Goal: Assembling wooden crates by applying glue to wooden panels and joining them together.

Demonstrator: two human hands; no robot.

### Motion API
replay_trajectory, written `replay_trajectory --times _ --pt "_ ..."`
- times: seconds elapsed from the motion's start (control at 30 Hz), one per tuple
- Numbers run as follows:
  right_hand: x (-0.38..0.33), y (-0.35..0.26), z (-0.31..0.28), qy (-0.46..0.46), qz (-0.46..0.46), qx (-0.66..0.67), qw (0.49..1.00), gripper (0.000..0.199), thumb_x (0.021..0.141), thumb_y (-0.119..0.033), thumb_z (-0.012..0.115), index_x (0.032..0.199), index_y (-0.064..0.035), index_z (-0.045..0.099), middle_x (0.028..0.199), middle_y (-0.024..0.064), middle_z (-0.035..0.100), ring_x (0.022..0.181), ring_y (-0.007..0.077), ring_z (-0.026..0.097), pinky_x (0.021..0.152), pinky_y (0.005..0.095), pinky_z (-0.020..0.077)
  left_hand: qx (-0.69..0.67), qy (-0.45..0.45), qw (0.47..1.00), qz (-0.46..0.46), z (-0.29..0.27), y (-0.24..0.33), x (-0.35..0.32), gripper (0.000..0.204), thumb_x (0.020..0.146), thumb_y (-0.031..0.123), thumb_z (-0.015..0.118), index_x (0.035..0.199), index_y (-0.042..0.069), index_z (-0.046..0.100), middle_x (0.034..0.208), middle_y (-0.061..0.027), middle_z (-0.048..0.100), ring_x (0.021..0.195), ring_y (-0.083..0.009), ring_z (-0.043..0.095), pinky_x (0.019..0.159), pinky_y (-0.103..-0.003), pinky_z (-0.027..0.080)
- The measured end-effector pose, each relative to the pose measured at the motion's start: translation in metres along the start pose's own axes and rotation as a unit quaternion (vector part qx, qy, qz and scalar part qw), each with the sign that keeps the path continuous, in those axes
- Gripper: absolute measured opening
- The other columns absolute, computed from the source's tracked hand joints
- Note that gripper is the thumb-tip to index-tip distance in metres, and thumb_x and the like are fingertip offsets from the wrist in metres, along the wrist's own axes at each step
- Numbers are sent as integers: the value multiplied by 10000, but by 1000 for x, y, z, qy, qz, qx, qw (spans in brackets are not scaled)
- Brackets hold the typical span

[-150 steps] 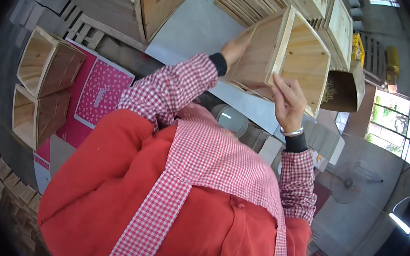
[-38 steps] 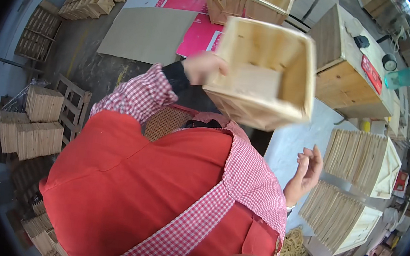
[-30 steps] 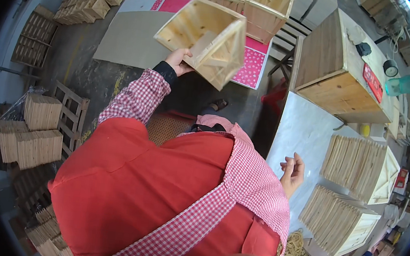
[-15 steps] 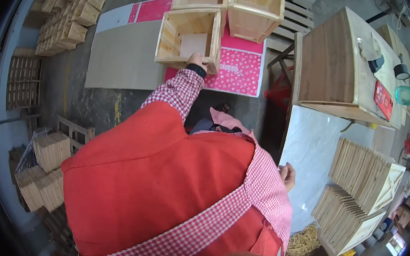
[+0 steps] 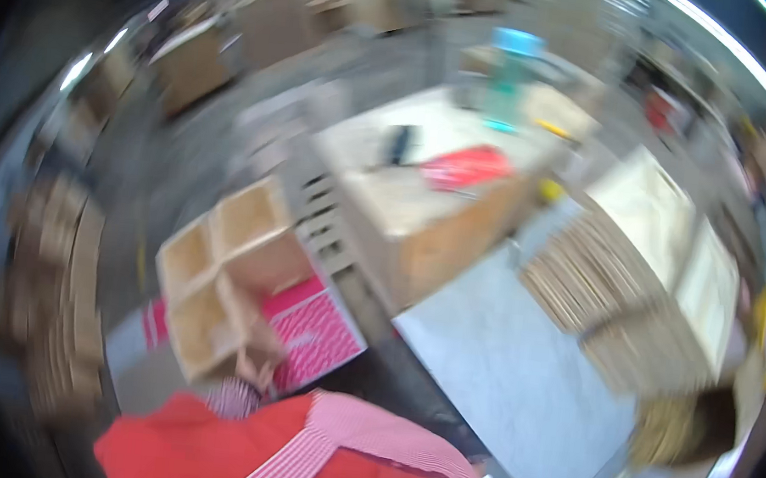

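Observation:
The picture is smeared by motion. My left hand (image 5: 256,363) reaches forward from a red-checked cuff and grips the near corner of an open wooden box (image 5: 198,324). That box lies on a pink sheet (image 5: 323,330) on the floor, right beside two more open wooden boxes (image 5: 238,230) of the same kind. My right hand is out of the picture. My red apron and checked shirt fill the lower edge.
A grey tabletop (image 5: 518,372) lies to the right, with stacks of thin wooden slats (image 5: 595,292) on it. Behind stands a large wooden crate (image 5: 426,220) with a red item on top. More stacked wooden pieces (image 5: 54,300) line the floor at the left.
My head has swung up and round, blurring the view. The wooden box that my left hand carried overhead now rests on the pink sheet beside the other two. My right hand has left the picture.

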State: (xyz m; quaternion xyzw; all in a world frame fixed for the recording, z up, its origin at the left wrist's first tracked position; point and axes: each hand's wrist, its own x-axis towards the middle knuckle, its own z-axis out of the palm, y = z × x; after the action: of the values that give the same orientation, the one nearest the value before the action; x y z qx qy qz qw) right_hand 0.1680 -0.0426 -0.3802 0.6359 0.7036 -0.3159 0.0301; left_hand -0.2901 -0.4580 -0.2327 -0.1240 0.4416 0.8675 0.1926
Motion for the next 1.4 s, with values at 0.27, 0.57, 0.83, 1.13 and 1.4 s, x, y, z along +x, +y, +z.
replay_trajectory --times 0.27,0.57,0.83,1.13,1.4 --pt "-24 -41 29 72 -282 -153 944 309 836 -231 570 1060 -39 663 1053 224 645 990 395 610 838 436 488 547 -326 766 -85 308 -84 28 390 949 288 467 1285 90 478 1183 -94 569 1043 -223 574 867 -360 495" --pt "7 -54 129 -13 -222 10 975 331 850 -265 544 1074 -49 657 1052 230 641 991 393 610 840 441 487 800 -379 449 -124 411 -172 -68 356 924 206 578 1230 25 561 1080 -107 656 978 -158 630 868 -285 489" --pt "-12 -48 126 -101 -177 48 978 352 863 -295 521 1085 -57 652 1052 236 637 992 391 609 842 445 487 790 -485 370 -64 426 -198 -80 334 879 161 646 1190 49 598 1096 -119 657 1035 -199 618 882 -304 489" --pt "-145 -23 79 -236 -25 71 969 376 877 -329 494 1099 -66 646 1051 242 632 993 388 609 844 450 486 378 -681 232 583 707 -262 -165 609 676 64 717 1263 111 562 1337 -199 479 1183 -355 495 972 -442 407" --pt "-183 45 16 -239 117 63 962 398 889 -359 471 1110 -75 641 1050 248 629 994 386 608 846 454 485 457 -571 -86 677 861 -327 -321 454 720 174 698 1139 43 583 1192 -259 542 1056 -387 561 864 -415 491"
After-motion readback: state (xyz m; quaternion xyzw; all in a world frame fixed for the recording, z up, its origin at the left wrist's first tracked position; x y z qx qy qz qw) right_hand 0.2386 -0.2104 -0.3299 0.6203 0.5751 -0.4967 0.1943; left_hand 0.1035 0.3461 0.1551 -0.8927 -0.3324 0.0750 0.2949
